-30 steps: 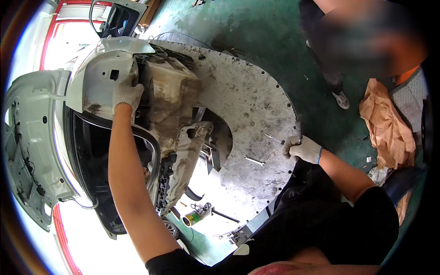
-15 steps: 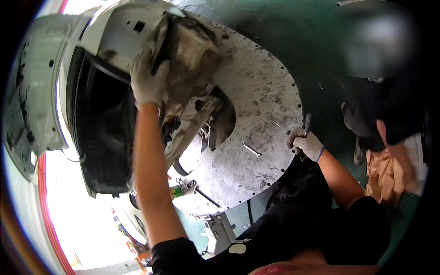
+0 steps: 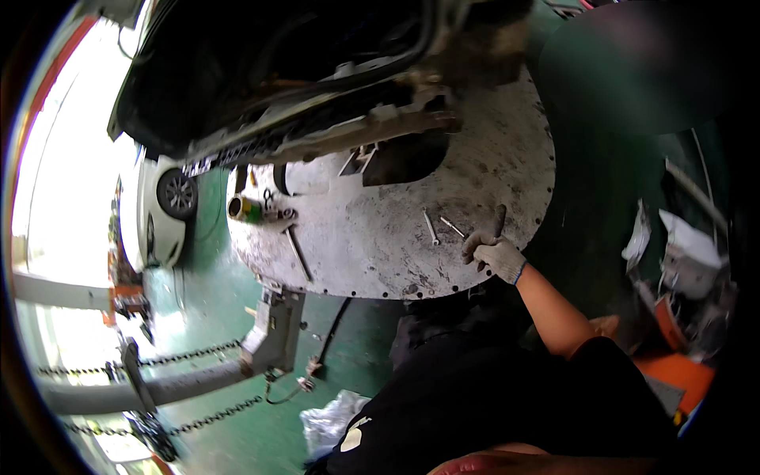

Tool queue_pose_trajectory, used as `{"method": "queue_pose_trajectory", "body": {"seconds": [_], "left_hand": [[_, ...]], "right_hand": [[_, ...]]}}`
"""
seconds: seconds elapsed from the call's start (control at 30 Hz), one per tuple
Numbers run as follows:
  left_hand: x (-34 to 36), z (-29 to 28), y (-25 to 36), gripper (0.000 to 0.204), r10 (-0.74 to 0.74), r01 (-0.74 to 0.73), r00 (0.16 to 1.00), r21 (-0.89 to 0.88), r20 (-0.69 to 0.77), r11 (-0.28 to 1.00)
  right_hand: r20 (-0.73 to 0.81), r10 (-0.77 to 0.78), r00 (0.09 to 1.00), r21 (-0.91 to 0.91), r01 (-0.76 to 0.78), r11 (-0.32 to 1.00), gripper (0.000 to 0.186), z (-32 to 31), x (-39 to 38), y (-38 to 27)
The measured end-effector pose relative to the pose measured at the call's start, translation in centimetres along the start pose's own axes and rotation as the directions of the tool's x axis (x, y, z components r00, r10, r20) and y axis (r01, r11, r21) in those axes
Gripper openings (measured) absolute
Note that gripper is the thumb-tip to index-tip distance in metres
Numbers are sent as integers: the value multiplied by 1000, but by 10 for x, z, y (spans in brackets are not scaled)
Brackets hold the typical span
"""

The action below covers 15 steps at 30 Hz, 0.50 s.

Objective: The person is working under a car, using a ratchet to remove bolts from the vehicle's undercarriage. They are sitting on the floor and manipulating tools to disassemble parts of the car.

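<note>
My right hand (image 3: 497, 257), in a pale knitted glove, is closed around a dark-handled tool (image 3: 499, 221) at the near right edge of a worn metal platform (image 3: 372, 245). The handle rises past the fingers; the rest of the tool is hidden in my grip. Just left of the fingers is a thin metal tool (image 3: 453, 227); I cannot tell whether I hold it or it lies on the platform. A wrench (image 3: 431, 228) lies slightly farther left. My left hand is out of sight.
A car body (image 3: 317, 134) with an open dark compartment covers the platform's far side. At left are a yellow-green can (image 3: 247, 209), a long-handled tool (image 3: 298, 253), chains (image 3: 214, 416) and a white car (image 3: 162, 214). Scrap parts (image 3: 689, 261) lie on the floor at right.
The view has swung left, bringing in the white car and chains. My left hand, earlier at the car body, has left view. My right hand keeps its grip on the dark-handled tool.
</note>
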<state>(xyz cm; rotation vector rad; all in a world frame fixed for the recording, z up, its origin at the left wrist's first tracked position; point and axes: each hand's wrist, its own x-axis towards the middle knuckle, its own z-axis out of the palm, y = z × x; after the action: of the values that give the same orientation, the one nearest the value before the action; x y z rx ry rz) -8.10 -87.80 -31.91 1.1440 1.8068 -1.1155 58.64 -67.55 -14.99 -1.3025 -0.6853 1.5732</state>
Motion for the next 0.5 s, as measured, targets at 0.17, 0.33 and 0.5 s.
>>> {"method": "queue_pose_trajectory", "body": {"seconds": [0.17, 0.33, 0.5], "left_hand": [[-1, 36, 3, 58, -50, 24, 997, -363, -63, 932], [44, -70, 60, 65, -153, -246, 908, -791, -390, 561], [-31, -236, 109, 57, 484, -352, 628, -777, -610, -522]], "right_hand": [[180, 1, 984, -235, 42, 971, 20, 82, 41, -21], [293, 68, 954, -485, 87, 870, 24, 192, 56, -12], [652, 87, 754, -531, 371, 762, 38, 350, 53, 5]]}}
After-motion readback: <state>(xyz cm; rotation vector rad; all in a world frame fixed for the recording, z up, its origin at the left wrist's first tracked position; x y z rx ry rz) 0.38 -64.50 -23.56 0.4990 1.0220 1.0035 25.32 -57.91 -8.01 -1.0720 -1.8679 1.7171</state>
